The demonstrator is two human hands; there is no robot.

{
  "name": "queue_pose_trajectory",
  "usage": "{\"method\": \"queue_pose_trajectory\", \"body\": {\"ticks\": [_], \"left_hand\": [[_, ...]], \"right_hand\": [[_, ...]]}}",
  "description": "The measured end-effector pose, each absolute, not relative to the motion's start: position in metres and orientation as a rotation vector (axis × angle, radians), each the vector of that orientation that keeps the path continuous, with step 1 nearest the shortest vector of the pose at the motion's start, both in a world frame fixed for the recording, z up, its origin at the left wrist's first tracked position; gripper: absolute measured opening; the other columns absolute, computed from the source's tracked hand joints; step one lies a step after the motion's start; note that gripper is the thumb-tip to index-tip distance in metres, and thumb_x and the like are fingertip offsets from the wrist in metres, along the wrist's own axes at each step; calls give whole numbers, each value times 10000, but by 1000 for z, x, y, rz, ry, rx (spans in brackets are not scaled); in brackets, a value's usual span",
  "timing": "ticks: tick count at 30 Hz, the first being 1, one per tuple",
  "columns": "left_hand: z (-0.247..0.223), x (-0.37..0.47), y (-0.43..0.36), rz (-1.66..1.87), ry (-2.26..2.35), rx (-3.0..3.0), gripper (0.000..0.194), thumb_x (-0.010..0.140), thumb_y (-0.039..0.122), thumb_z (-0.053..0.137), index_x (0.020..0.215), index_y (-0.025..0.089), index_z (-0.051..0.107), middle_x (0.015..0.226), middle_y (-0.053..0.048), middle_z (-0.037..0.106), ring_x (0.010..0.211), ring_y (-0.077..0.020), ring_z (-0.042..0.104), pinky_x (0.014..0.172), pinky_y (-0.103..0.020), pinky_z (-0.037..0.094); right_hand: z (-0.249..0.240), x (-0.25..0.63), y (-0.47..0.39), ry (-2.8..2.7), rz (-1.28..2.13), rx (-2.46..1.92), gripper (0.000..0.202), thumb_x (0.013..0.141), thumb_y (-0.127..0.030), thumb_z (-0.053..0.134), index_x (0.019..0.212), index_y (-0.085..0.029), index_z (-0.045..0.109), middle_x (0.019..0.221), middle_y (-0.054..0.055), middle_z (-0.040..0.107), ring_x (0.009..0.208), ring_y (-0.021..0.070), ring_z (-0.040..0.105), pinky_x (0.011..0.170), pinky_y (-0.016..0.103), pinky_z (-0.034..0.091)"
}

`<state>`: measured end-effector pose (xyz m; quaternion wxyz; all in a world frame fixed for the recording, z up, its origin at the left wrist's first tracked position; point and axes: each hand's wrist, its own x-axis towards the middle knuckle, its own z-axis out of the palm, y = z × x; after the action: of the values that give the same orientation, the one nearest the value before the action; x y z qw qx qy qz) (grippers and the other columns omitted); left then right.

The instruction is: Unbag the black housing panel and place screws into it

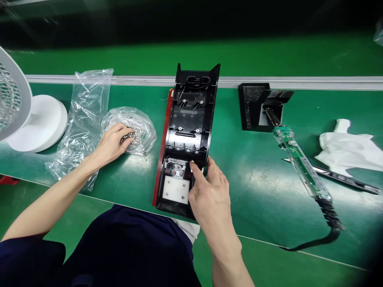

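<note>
The left hand [112,141] is reaching into the screw bag [131,129], fingers curled and pinching at the loose screws. The right hand [209,191] is steadying the black housing [188,131], which is lying mid-belt [257,167], fingertips pressed together at its near rim. Advice: lift one screw only, keeping the housing square. The screwdriver [299,163] is lying to the right.

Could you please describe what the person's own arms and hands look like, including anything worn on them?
Both hands, the left hand and the right hand, are bare, with no gloves, rings or watch in view. The forearms are uncovered too. A dark navy fabric sleeve shows only at the left upper arm, matching the dark navy clothing below.
</note>
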<state>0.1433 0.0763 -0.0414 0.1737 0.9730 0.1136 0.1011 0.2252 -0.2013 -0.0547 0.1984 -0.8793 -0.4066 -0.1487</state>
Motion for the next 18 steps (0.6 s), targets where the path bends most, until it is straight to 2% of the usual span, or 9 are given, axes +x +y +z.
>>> {"method": "queue_pose_trajectory", "body": {"ticks": [4,10,16,18], "left_hand": [[-40,143,76,237,295,2738,217,894,231,541,1064,135,636,962,-64,586,900,-175,543,781,-321,459],[-35,151,75,96,352,2695,82,860,123,533,891,129,609,867,-40,565,822,-152,520,747,-300,432],[-37,153,72,112,369,2676,109,853,94,476,765,127,532,757,-32,538,730,-142,490,701,-295,417],[-39,151,71,140,360,2671,105,856,101,467,800,124,552,792,-40,554,741,-143,503,710,-300,429]], "right_hand": [[-54,224,-198,-1159,-420,-2517,469,834,-30,254,1031,11,678,1212,271,432,1062,383,509,777,536,531],[-52,222,-196,-1149,-462,-2529,465,822,-18,262,1011,12,685,1191,261,455,1056,368,518,802,518,531],[-53,220,-196,-1137,-527,-2573,457,791,-17,285,1021,21,678,1184,267,456,1040,370,520,781,516,537],[-53,220,-198,-1150,-531,-2593,447,788,-19,296,1024,20,674,1184,264,454,1041,364,519,787,506,538]]}}
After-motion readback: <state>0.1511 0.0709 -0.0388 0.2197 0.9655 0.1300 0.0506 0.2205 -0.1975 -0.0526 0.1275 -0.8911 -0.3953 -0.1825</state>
